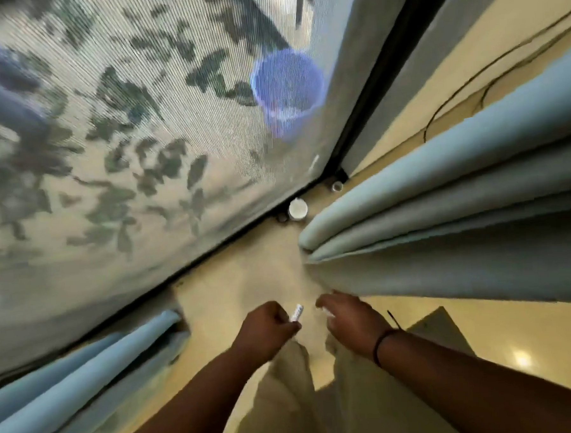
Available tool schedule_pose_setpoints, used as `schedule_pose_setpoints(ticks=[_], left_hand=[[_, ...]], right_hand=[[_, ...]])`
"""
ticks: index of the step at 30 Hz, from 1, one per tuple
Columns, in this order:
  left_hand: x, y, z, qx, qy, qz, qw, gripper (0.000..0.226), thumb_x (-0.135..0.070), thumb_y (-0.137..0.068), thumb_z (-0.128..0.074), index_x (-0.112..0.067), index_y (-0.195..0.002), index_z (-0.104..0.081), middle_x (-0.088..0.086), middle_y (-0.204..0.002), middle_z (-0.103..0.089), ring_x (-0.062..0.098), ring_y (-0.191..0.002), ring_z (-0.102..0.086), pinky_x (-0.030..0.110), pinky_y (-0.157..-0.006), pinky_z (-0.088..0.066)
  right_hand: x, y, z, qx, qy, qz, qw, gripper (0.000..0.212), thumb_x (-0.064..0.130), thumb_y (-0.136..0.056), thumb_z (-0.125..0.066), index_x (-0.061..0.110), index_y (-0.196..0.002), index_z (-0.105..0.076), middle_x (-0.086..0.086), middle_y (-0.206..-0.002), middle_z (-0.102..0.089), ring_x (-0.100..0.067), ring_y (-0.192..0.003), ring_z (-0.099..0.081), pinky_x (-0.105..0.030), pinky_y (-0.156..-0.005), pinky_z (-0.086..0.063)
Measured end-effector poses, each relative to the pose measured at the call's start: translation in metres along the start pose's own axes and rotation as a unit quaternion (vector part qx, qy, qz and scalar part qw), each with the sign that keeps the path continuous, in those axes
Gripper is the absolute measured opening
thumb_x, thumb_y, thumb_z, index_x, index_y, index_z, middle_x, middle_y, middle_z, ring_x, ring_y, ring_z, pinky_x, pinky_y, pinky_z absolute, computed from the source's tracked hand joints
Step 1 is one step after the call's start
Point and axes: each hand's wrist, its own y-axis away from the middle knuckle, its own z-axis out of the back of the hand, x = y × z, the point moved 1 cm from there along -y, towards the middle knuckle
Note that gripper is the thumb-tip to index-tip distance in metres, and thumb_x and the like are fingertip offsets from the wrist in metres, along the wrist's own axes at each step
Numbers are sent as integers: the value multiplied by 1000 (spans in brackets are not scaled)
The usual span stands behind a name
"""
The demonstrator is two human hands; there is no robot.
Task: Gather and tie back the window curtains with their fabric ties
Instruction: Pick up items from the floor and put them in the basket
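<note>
- Right pale-blue pleated fabric curtain (441,188): folds run up-right, hem edge just beyond right hand (345,315), the nearer hand; fingers loosely curled, empty.
- Left hand (266,326) pinches small white tube (296,312).
- Left pale-blue curtain (87,369) well apart.

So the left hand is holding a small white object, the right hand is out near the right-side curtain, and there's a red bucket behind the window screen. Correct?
Not quite: the bucket behind the window screen is blue, not red, as the head view shows. The rest stands: the left hand holds a small white object, and the right hand is out near the right-side curtain.
</note>
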Motion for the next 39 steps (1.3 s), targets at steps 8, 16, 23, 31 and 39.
schedule_pose_setpoints(ticks=[8, 16, 23, 31, 39], left_hand=[[-112, 115, 53, -35, -141, -135, 980, 22, -36, -80, -70, -22, -77, -53, 0, -76, -60, 16, -65, -56, 22, -50, -37], [-206, 156, -48, 42, -269, -257, 927, 25, -39, -81, -70, -23, -77, -51, 0, -79, -57, 17, -75, -56, 29, -63, -45], [-286, 195, -210, 87, -280, -278, 915, 25, -38, -82, -70, -15, -82, -58, 5, -75, -65, 16, -65, -61, 28, -63, -50], [-387, 267, -382, 156, -265, -341, 888, 21, -34, -87, -65, -16, -93, -58, 1, -83, -63, 10, -70, -58, 19, -59, -47], [-476, 238, -408, 108, -285, -344, 888, 23, -38, -83, -68, -18, -91, -59, 8, -90, -67, 21, -79, -64, 30, -67, -51]], right_hand=[[32, 120, 124, -37, -42, 35, 998, 45, 3, -85, -47, 23, -125, -51, -8, -124, -56, -27, -112, -53, -31, -90, -43], [-60, 220, 166, -100, -108, -51, 988, 48, 3, -81, -54, 24, -124, -50, -8, -117, -59, -28, -103, -56, -36, -83, -49], [-206, 367, 154, -201, -207, -147, 946, 53, 9, -78, -67, 23, -127, -51, -6, -119, -61, -21, -103, -58, -21, -78, -43], [-351, 511, 168, -333, -270, -223, 875, 49, 16, -76, -72, 24, -122, -57, 1, -118, -62, -11, -89, -57, -16, -79, -42], [-424, 511, 205, -362, -321, -239, 842, 45, 16, -78, -72, 21, -121, -58, 6, -93, -60, -8, -79, -54, -2, -58, -37]])
